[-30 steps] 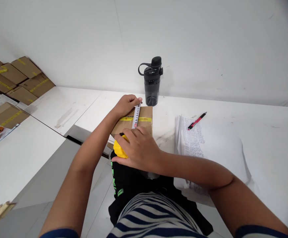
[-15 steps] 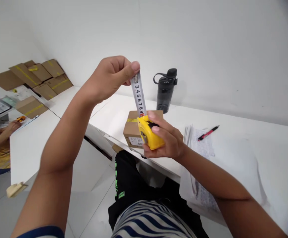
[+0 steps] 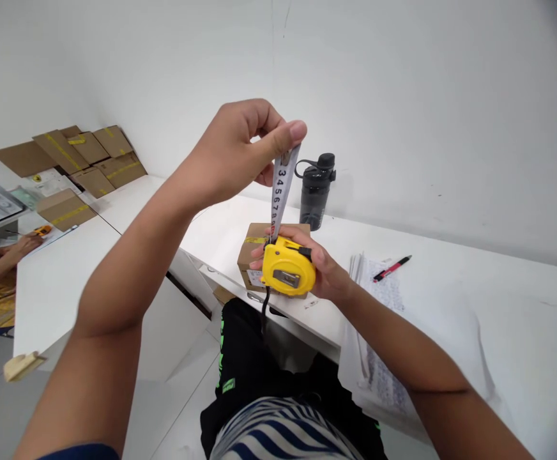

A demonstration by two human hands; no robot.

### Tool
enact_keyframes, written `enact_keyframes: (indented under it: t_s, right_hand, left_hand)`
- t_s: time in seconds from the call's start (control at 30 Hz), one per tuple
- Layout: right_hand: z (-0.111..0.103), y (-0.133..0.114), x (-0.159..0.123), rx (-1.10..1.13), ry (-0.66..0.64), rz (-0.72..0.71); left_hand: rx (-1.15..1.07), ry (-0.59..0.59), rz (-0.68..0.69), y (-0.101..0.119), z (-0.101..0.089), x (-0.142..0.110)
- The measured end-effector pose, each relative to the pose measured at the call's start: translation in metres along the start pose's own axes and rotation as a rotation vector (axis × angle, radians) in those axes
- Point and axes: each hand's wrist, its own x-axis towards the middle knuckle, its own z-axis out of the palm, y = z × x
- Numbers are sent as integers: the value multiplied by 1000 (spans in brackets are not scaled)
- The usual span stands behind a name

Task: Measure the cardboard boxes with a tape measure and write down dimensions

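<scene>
My left hand (image 3: 259, 137) pinches the free end of a white tape blade (image 3: 283, 185) between thumb and fingers. The blade runs down, its numbers from about 3 to 9 showing, into a yellow tape measure (image 3: 289, 267). Around that yellow case is my right hand (image 3: 324, 265), fingers behind it and palm at its right side. A black wrist strap hangs below the case. Behind the tape measure, a small cardboard box (image 3: 254, 252) with yellow tape sits on the white table (image 3: 221, 223), partly hidden by the case and fingers.
A dark water bottle (image 3: 313, 198) stands against the wall. To the right, a red and black pen (image 3: 392, 268) lies on papers (image 3: 379, 300). Flattened cardboard boxes (image 3: 87, 153) lean at the far left, where another person's hand (image 3: 28, 244) is near an orange-yellow tape measure (image 3: 43, 230).
My left hand has moved right with the blade's end. My right hand has turned the tape measure so its flat side with the metal clip faces me, and the strap now shows.
</scene>
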Motion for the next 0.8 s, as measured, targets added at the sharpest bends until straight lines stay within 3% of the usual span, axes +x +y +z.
enact_keyframes:
  t_s: [0.13, 0.37, 0.5, 0.63, 0.73, 0.8]
  right_hand:
    - [-13, 3, 1, -3, -6, 31]
    - [-28, 3, 1, -66, 61, 231]
    - [-29, 14, 5, 276, 23, 261]
    - [-22, 23, 9, 726, -171, 190]
    - [-16, 29, 11, 937, -312, 111]
    - [-14, 32, 11, 1018, -340, 98]
  left_hand:
    - [1, 71, -62, -4, -6, 0]
    - [12, 149, -116, -9, -17, -6]
    - [14, 150, -133, -6, -19, -8]
    - [-53, 130, -123, -15, -20, 1]
    - [-78, 103, -211, -23, -20, 9]
    - [-52, 98, -290, -26, -18, 12]
